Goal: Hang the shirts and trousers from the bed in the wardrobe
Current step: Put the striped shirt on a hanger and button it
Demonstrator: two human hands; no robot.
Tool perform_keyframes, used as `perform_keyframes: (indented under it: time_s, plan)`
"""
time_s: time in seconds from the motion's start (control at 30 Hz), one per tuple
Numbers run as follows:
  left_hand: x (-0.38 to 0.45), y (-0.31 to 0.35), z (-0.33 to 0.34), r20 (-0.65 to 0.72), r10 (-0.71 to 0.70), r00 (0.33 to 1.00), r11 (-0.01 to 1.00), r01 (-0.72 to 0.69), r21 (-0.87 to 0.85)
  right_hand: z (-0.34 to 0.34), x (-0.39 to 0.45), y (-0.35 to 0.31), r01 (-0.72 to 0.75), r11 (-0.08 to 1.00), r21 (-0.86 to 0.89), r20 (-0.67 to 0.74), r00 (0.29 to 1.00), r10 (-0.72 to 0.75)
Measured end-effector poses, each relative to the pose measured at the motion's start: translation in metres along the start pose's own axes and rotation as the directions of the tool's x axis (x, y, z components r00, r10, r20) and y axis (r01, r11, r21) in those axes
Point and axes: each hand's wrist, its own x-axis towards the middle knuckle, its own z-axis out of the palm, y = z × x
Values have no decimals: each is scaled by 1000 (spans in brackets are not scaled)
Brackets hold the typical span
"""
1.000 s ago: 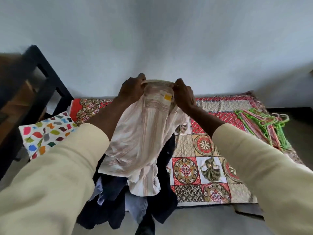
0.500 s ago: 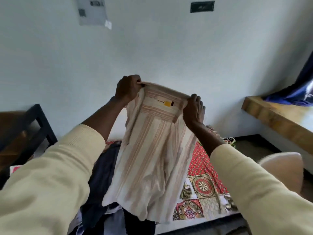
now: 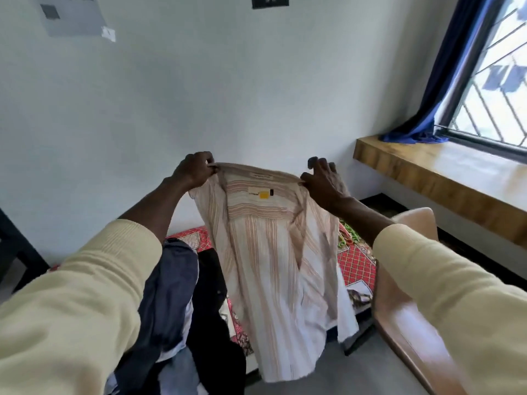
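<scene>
A pale striped shirt (image 3: 273,269) with a yellow neck label hangs in the air in front of me, inside facing me. My left hand (image 3: 195,169) pinches the left end of its collar. My right hand (image 3: 323,182) pinches the right end, with the other fingers raised. The shirt's hem dangles above the bed (image 3: 356,263), which has a red patterned cover. A heap of dark blue and black clothes (image 3: 182,295) lies on the bed below my left arm. Green hangers (image 3: 349,238) peek out behind the shirt on the right.
A beige chair (image 3: 405,323) stands close on the right of the bed. A wooden window ledge (image 3: 445,178) runs along the right wall under a barred window with a blue curtain (image 3: 445,81). A black frame (image 3: 11,246) stands at far left.
I have lifted the shirt off the clothes heap and spread the collar wider between my hands. My view has turned up and to the right, bringing the window and the chair into sight.
</scene>
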Motion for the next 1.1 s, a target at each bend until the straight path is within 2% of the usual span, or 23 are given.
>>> perform_keyframes:
  time_s: [0.07, 0.13, 0.17, 0.23, 0.37, 0.47, 0.53, 0.63, 0.67, 0.7, 0.73, 0.83, 0.9, 0.93, 1.0, 1.07, 1.1]
  plan:
    - [0, 11, 8, -19, 3, 1000, 1000, -3, 27, -3, -3, -5, -165, 986, 31, 13, 986, 165]
    - [-1, 24, 18, -50, -23, 998, 997, 27, 76, -6, -4, -12, -352, 930, 108, 74, 935, 346]
    - [-3, 29, 22, -73, -48, 996, 994, 54, 93, -8, -6, -14, -399, 911, 108, 72, 917, 393]
    - [-8, 38, 30, -122, -84, 989, 992, 94, 80, -7, -10, -16, -434, 895, 100, 50, 901, 431]
    - [-13, 48, 35, -154, -161, 975, 984, 171, 54, -9, -17, -17, -388, 906, 171, 126, 920, 371]
    - [-15, 47, 32, -78, -164, 983, 985, 168, 45, -11, -21, -18, -470, 872, 133, 97, 882, 461]
    - [-12, 44, 31, -3, -145, 989, 987, 145, 66, -14, -20, -24, -553, 824, 121, 83, 833, 547]
    - [-10, 39, 30, 163, -202, 966, 975, 213, -55, -20, -13, -29, -715, 643, 273, 232, 698, 677]
    - [-11, 37, 30, 220, -223, 950, 962, 251, -107, -22, -11, -28, -755, 578, 312, 302, 655, 693]
    - [-11, 35, 30, 252, -237, 938, 951, 277, -136, -23, -11, -27, -770, 558, 309, 351, 638, 686]
    - [-12, 32, 30, 255, -241, 937, 947, 284, -150, -24, -13, -28, -751, 607, 260, 355, 659, 663]
    - [-20, 32, 30, 157, -223, 962, 970, 235, -58, -20, -24, -35, -513, 857, -54, 210, 833, 512]
    - [-25, 34, 34, 110, -204, 973, 978, 209, -30, -13, -30, -44, -410, 899, -156, 140, 891, 431]
    - [-27, 37, 36, 108, -197, 974, 978, 204, -54, -9, -31, -47, -416, 899, -135, 124, 893, 432]
    - [-29, 43, 42, 188, -210, 960, 929, 256, -266, -3, -32, -51, -521, 852, 42, 119, 850, 514]
    - [-33, 47, 41, 348, -198, 916, 762, 368, -533, -5, -26, -49, -614, 715, 334, 184, 787, 589]
    - [-37, 46, 38, 406, -152, 901, 681, 393, -618, -8, -24, -47, -613, 643, 460, 246, 783, 571]
